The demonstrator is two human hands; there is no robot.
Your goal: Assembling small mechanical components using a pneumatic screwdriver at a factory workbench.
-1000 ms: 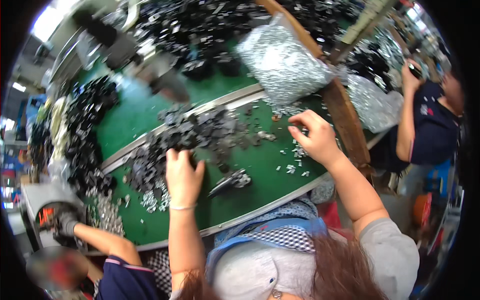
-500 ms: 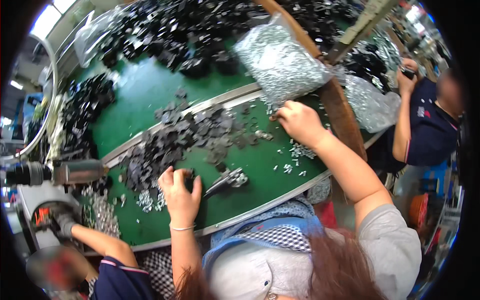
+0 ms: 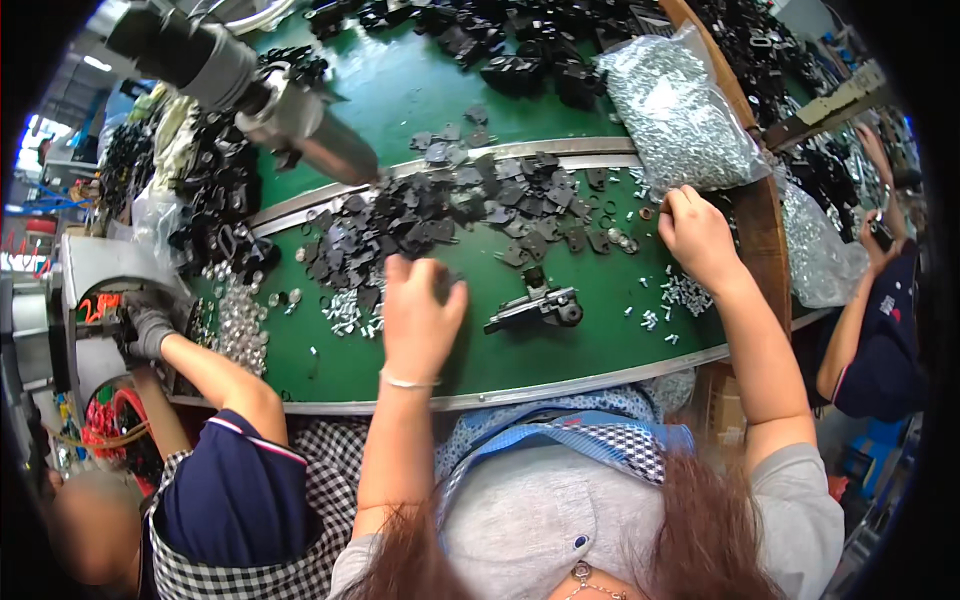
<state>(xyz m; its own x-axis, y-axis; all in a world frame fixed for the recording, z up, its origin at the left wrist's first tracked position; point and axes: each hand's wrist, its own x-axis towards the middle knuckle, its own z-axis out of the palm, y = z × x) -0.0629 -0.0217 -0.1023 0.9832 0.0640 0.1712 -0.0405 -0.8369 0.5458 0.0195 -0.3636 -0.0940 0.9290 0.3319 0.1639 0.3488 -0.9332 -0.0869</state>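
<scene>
My left hand [image 3: 422, 318] is curled palm down beside the heap of dark flat metal plates [image 3: 420, 215]. A small dark part shows between its thumb and fingers, its shape mostly hidden. To the right of that hand a black-and-silver metal assembly [image 3: 540, 306] lies on the green tabletop [image 3: 590, 350]. My right hand [image 3: 697, 238] has its fingertips pinched together low over the table, next to a small copper-coloured ring [image 3: 646, 213]. Whatever those fingertips hold is hidden. Small silver pins [image 3: 686, 292] lie scattered just below it.
A bag of small metal pieces [image 3: 675, 110] rests by the wooden divider [image 3: 765, 240]. A tool with a metal barrel [image 3: 310, 130] hangs at upper left. Clear round pieces [image 3: 240, 325] lie near a co-worker's gloved hand [image 3: 150, 325]. Another person is at far right.
The whole view has shifted and turned, so the table appears further right and more level. The hanging tool now looms larger. My right hand remains near the copper-coloured ring.
</scene>
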